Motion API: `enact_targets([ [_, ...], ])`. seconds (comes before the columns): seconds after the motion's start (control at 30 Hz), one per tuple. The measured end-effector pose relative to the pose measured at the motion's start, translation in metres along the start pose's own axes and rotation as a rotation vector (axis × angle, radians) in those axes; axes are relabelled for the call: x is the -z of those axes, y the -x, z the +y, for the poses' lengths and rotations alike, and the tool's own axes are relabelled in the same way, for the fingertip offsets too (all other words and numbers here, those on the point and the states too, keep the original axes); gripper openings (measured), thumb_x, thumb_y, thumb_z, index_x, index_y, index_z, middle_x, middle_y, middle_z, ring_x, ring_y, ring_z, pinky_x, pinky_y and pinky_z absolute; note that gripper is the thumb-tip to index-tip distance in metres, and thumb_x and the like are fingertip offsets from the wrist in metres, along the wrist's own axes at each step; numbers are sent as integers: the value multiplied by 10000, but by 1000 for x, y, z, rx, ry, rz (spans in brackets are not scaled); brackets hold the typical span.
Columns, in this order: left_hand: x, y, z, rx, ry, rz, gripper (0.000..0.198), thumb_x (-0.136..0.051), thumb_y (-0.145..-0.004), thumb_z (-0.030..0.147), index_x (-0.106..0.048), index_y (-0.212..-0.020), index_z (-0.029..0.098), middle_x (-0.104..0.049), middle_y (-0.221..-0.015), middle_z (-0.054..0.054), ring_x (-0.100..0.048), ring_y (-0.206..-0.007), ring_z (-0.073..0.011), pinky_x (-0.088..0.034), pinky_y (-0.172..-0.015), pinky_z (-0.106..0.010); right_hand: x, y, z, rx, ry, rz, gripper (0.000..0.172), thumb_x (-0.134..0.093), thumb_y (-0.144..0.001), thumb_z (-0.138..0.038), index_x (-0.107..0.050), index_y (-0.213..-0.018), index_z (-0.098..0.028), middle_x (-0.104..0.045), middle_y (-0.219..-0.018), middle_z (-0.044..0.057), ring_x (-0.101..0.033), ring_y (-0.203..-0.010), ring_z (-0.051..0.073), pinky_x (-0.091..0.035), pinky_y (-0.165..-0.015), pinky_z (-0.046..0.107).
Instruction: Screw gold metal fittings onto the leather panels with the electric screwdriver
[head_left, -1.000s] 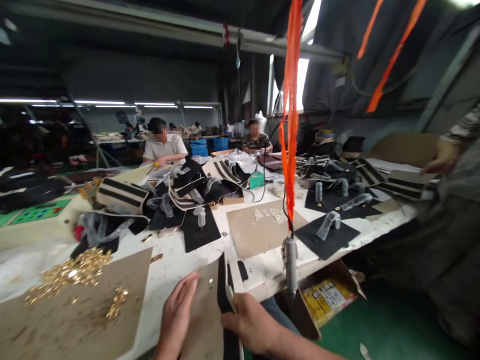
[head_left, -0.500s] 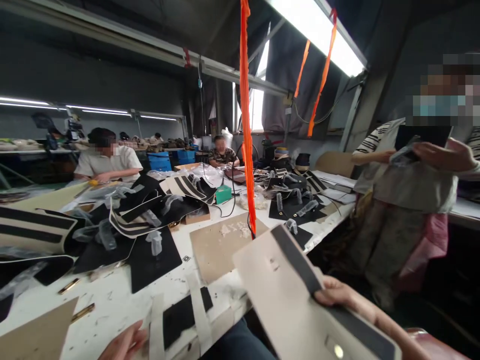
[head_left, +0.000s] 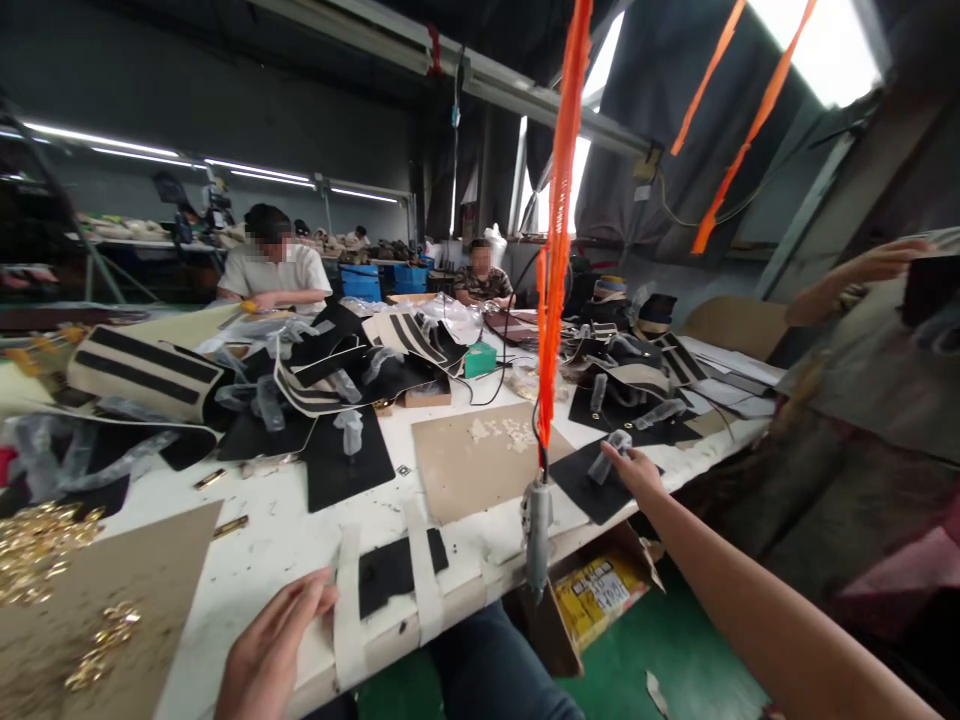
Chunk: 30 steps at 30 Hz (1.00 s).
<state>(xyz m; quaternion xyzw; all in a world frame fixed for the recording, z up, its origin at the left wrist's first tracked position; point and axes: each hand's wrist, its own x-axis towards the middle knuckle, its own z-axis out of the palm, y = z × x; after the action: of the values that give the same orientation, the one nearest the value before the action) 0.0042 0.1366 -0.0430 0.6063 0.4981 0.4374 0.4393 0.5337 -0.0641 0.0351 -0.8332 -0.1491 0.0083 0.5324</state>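
Observation:
My left hand (head_left: 271, 645) rests open on the near edge of the white worktable (head_left: 285, 545), fingers spread beside two cream straps (head_left: 349, 620) taped over a black patch (head_left: 394, 568). My right arm stretches forward to the right. My right hand (head_left: 634, 468) reaches a black flat piece (head_left: 592, 490) with a clear plastic-wrapped fitting (head_left: 609, 455) on it, its fingers touching the plastic. A grey tool (head_left: 537, 525) hangs on orange straps (head_left: 559, 220) between my arms.
Brown cardboard sheets (head_left: 480, 460) lie on the table, one at left with gold fittings (head_left: 37, 535). Black and cream striped pieces (head_left: 142, 365) pile up behind. A person (head_left: 862, 400) stands at right. Two people (head_left: 274, 270) sit at the far side. An open box (head_left: 600, 590) sits under the table.
The cream and black panel my right hand held is gone from it. My right arm has stretched out to the black piece on the table. My left hand stays at the near edge.

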Motion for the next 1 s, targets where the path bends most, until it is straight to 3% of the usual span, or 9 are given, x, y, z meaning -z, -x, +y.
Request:
enact_targets([
  [0.13,0,3,5,128,60,-99,707,-736,-761,759,-759,-1163,178,-840,-1075,-114,-752,-1146,-382,-565,-1097,-471,-24,10,13,27,-70,-19,450,-703,-722,-560,-754,-907,-152,-752,-742,103,-744,-812,314,-577,-702,370],
  [0.27,-1,4,5,169,69,-74,700,-742,-749,756,-751,-1164,192,-840,-1054,-95,-735,-1173,-389,-536,-1134,-479,-9,38,8,152,-111,-7,553,-671,-783,-564,-763,-1126,-140,-801,-996,112,-734,-960,295,-582,-870,378],
  [0.37,-1,0,1,198,77,-75,677,-744,-732,751,-761,-1141,212,-846,-1025,-73,-733,-1184,-394,-499,-1180,-487,12,88,3,304,-115,-58,505,-704,-858,-555,-775,-1194,-184,-800,-1132,96,-734,-1039,286,-578,-958,388],
  [0.47,-1,-5,0,216,101,-78,692,-754,-699,751,-759,-1135,213,-848,-1000,-70,-736,-1175,-404,-505,-1178,-506,30,144,-4,562,-96,-96,308,-695,-955,-431,-806,-1142,-213,-800,-1122,101,-752,-1020,276,-608,-912,382],
  [0.6,-4,5,9,109,20,-40,648,-705,-776,736,-757,-1138,201,-841,-1021,-85,-773,-1077,-380,-630,-1005,-470,46,210,-35,756,-158,-243,180,-685,-991,-290,-824,-1101,-254,-806,-1027,87,-772,-899,249,-634,-807,338],
  [0.7,-9,38,18,-251,-154,-16,534,-715,-852,612,-732,-1225,230,-809,-1147,-91,-797,-991,-321,-680,-855,-409,51,254,-74,538,-360,-474,208,-718,-983,-364,-804,-1126,-239,-794,-933,91,-759,-821,242,-633,-745,323],
  [0.83,-5,99,33,-835,-372,-41,617,-667,-963,311,-510,-1559,284,-633,-1514,-128,-657,-1349,-306,-592,-1101,-429,31,301,-123,-83,-714,-840,420,-823,-886,-505,-736,-1159,-198,-722,-793,60,-706,-703,209,-578,-604,285],
  [0.9,10,129,42,-932,-427,-27,633,-575,-1017,244,-419,-1627,301,-621,-1542,-117,-604,-1420,-286,-553,-1152,-403,9,319,-134,-353,-775,-1022,475,-880,-829,-511,-719,-1135,-184,-700,-747,37,-681,-626,175,-525,-546,246],
  [1.0,43,168,55,-791,-392,40,583,-580,-1028,283,-478,-1593,380,-703,-1451,-74,-622,-1404,-300,-533,-1179,-443,-26,340,-130,-568,-728,-1245,495,-930,-769,-503,-733,-1076,-168,-697,-731,32,-662,-569,146,-475,-514,215],
])
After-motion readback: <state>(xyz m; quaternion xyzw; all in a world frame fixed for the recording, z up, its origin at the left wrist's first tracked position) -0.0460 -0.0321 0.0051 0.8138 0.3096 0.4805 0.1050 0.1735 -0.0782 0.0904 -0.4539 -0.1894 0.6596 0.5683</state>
